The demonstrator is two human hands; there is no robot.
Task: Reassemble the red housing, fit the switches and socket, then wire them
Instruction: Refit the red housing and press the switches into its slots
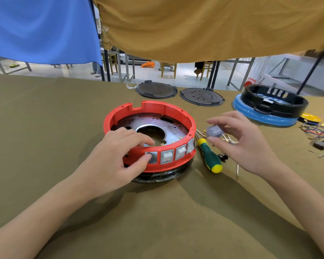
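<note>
The red ring housing (157, 107) stands mid-table on a black base, a perforated metal plate (176, 128) inside it. Three grey rocker switches (166, 156) sit in its front wall. My left hand (118, 152) grips the front-left wall, fingers curled inside the rim, thumb pressing a grey switch (153, 157) at the left end of the row. To the right of the housing, my right hand (239, 141) pinches a loose grey switch (213, 131) just above the table.
A green-and-yellow screwdriver (210, 157) lies right of the housing, loose terminals (228, 140) beside it. Two dark round lids (156, 90) (202, 96) lie behind. A black ring on a blue base (269, 107) stands far right, with a wire bundle (318, 131) near the edge.
</note>
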